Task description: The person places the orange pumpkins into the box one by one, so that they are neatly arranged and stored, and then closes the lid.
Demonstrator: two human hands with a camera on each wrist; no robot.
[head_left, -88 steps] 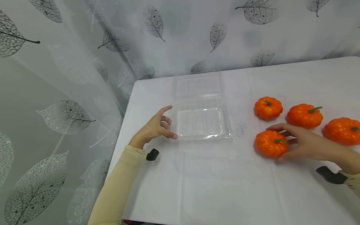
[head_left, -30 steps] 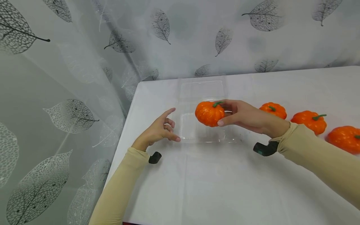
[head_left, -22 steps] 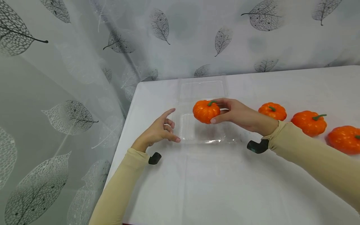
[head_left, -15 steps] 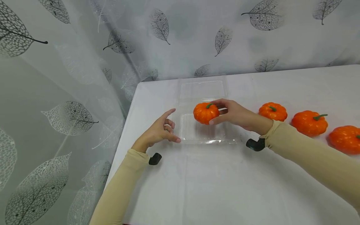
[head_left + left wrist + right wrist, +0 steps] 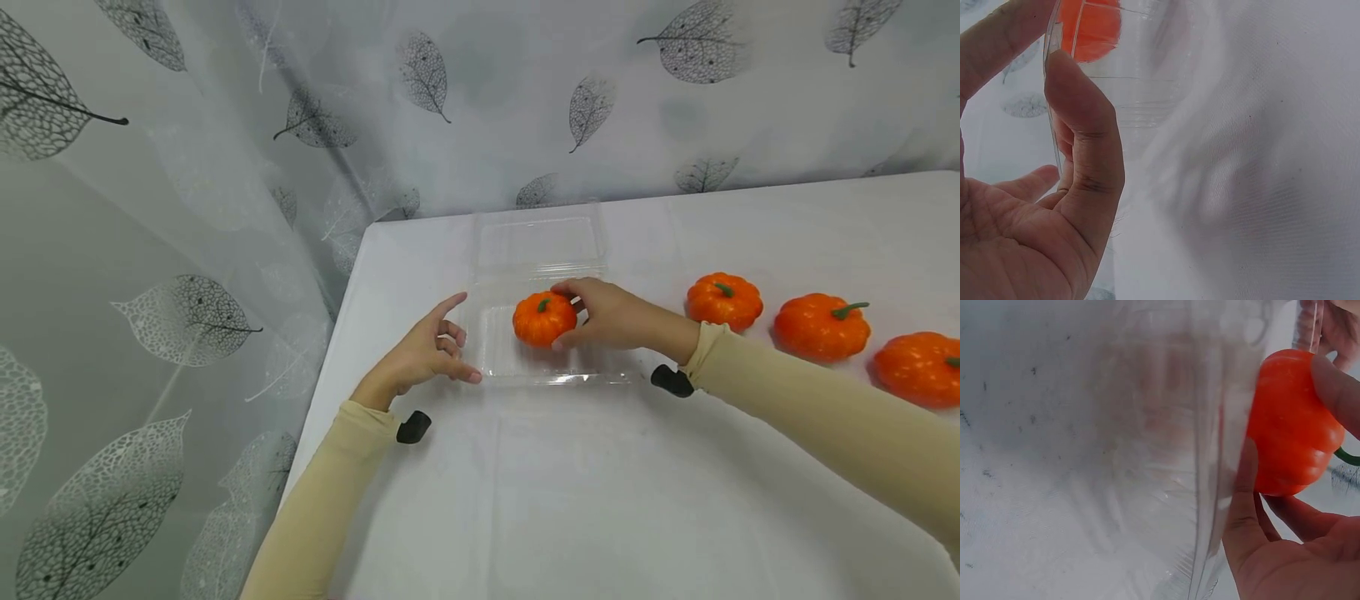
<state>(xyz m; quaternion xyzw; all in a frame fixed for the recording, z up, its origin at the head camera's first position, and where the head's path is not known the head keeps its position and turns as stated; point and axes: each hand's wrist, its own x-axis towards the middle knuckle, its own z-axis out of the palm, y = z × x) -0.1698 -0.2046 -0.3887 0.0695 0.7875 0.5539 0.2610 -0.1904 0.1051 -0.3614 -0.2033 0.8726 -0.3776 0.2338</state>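
Observation:
A small orange pumpkin point(image 5: 544, 319) with a green stem is in the base of a clear plastic clamshell box point(image 5: 495, 354). My right hand point(image 5: 611, 317) grips it from the right, thumb at the front and fingers behind; in the right wrist view, the pumpkin point(image 5: 1291, 425) is between thumb and fingers. Whether it touches the box floor I cannot tell. My left hand point(image 5: 420, 354) is at the box's left side, index finger and thumb spread apart, the other fingers bent. In the left wrist view, its fingers point(image 5: 1088, 119) are against the clear wall.
Three more orange pumpkins stand to the right on the white-covered table point(image 5: 600, 500): a near one point(image 5: 724, 301), a middle one point(image 5: 822, 327) and a far-right one point(image 5: 921, 369). The box's lid point(image 5: 536, 242) lies folded back behind its base. Leaf-patterned curtains point(image 5: 480, 100) hang behind and left.
My right hand has picked up the front pumpkin, carried it left over the box and lowered it into the base. My left hand has stayed beside the box.

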